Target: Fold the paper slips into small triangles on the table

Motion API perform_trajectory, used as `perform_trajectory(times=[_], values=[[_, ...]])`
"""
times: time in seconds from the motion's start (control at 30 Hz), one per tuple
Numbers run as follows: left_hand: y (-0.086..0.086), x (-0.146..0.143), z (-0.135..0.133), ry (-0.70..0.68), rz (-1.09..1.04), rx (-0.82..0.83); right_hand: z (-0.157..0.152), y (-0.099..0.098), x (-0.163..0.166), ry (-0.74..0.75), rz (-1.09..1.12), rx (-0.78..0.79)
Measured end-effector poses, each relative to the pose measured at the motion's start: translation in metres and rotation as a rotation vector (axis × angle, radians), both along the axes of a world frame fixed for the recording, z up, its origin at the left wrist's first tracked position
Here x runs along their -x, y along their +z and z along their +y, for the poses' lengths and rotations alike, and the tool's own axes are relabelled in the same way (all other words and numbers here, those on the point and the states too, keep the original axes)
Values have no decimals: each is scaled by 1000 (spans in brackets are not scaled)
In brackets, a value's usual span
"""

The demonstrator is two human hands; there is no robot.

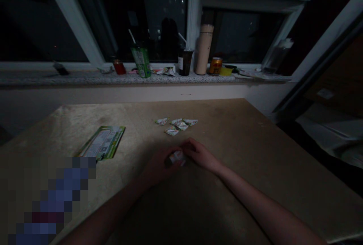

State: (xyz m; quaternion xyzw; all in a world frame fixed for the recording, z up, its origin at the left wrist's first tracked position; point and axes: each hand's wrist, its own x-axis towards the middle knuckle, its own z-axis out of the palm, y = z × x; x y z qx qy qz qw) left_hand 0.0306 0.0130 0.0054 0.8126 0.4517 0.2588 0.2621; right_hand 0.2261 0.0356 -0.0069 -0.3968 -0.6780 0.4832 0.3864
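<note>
My left hand (pixel 160 165) is closed around a small whitish printed piece (pixel 177 157), which looks like folded paper, over the near middle of the table. My right hand (pixel 200 155) meets it from the right, its curled fingers closed at the upper right edge of the same piece; dim light blurs the exact grip. Just beyond the hands lie several small triangular printed pieces (pixel 182 125), white with green edges, grouped close together. One similar triangular piece (pixel 162 121) lies a little apart on their left.
Left on the table (pixel 227 124) is a green-and-white printed packet (pixel 104 143). A pixelated patch hides the lower left. Along the windowsill (pixel 170 80) stand a green can (pixel 141 61), a dark cup with a straw (pixel 185 62), a tall beige flask (pixel 204 50) and an orange can (pixel 215 66).
</note>
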Motion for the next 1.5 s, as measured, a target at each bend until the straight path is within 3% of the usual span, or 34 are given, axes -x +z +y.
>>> perform_trajectory(times=[0.1,0.27,0.53,0.7,0.97,1.17,1.5], values=[[-1,0,3,8,-36,52,0,0,-1,62,17,63],[0,-1,5,29,-80,78,-1,2,-2,43,-28,113],[1,1,11,87,-42,83,1,7,-5,35,-120,97],[-1,7,18,49,58,82,-1,8,-5,19,-225,43],[1,7,17,-27,189,14,-4,5,-6,-26,-503,-169],[3,5,15,-57,296,-80,-2,0,-5,-24,-572,-292],[3,8,12,-142,402,-235,-4,0,-5,0,-589,-330]])
